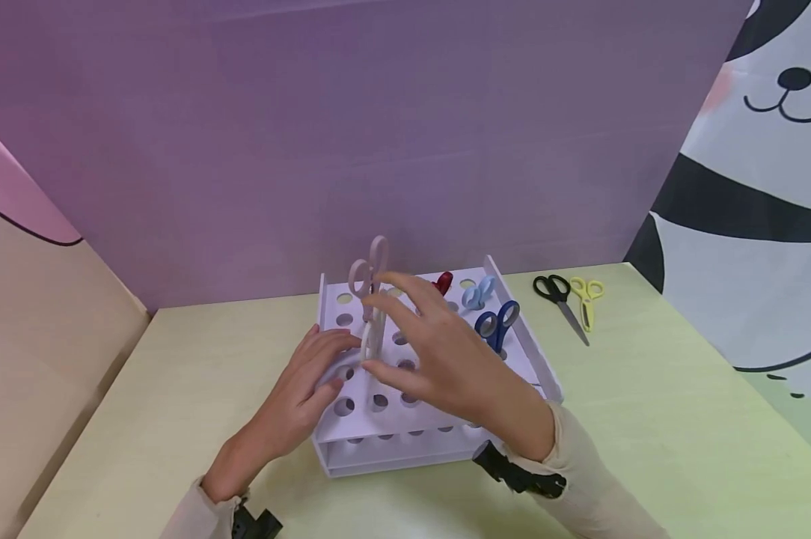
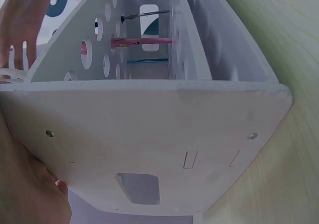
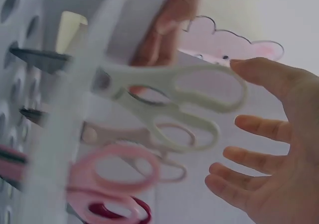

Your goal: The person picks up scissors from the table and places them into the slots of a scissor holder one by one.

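Note:
White-handled scissors stand upright in a hole of the white rack, blades down. My right hand is beside them with fingers spread; in the right wrist view its thumb tip is right at the white scissors' handle, while the other fingers stand apart from it. My left hand rests along the rack's left edge, fingers fairly straight. Behind the white pair, pale pink scissors poke up from the rack. Pink-handled scissors show below the white ones in the right wrist view.
Dark blue scissors, light blue scissors and a red handle stand on the rack's right side. Black scissors and yellow scissors lie on the table to the right. A purple backdrop rises behind.

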Demonstrator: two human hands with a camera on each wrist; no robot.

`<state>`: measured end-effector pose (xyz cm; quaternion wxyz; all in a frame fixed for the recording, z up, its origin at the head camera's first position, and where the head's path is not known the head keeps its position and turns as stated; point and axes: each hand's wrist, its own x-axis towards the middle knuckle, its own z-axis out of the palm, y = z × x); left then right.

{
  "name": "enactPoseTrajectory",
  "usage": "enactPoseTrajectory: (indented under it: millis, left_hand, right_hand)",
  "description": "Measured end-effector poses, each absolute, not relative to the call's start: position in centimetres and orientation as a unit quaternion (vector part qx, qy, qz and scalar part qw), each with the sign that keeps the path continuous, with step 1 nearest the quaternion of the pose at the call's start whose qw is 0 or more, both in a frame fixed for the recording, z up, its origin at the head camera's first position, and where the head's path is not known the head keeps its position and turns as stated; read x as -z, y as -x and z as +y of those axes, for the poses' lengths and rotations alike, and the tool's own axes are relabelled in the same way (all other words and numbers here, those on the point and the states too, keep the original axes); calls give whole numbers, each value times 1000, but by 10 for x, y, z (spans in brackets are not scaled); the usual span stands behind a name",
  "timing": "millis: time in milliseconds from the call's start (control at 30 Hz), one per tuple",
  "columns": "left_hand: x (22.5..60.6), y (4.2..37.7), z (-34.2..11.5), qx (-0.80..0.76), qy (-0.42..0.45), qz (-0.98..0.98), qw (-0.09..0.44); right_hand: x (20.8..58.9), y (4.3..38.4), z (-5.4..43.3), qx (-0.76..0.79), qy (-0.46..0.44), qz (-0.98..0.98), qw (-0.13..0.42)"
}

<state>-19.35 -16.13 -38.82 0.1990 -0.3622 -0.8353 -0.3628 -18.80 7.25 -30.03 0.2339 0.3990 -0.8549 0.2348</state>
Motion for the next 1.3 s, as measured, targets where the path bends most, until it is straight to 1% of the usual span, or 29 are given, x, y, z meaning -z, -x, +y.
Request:
enactPoseTrajectory:
  millis: [133,333,467,600,767,900,1200,1300]
  left_hand:
    - [389,194,-162,364,358,-836,199]
    - [391,195,-164,363,356,-837,203]
    - [391,196,-165,364,353,-837,205]
    - [391,196,-166,367,354,-835,205]
    - [391,195,-166,372,357,-832,203]
    - [391,195,-163,376,362,-830,199]
    - [392,197,-159,380,361,-829,193]
    - [392,197,-160,377,360,-831,193]
  right_hand:
    - [291,190,84,-252,-407,-837,264]
    - [281,199,107,-285,-372,-833,295]
    - [279,210,124,-300,-327,-843,303]
    - [283,225,141,-299,-288,-860,297]
    - [291,241,163,-292,-249,-885,264]
    - [294,246,175,-295,-234,-899,223]
    - [280,234,186,-353,-228,-898,129]
    - [275,231,198,-383,-226,-889,111]
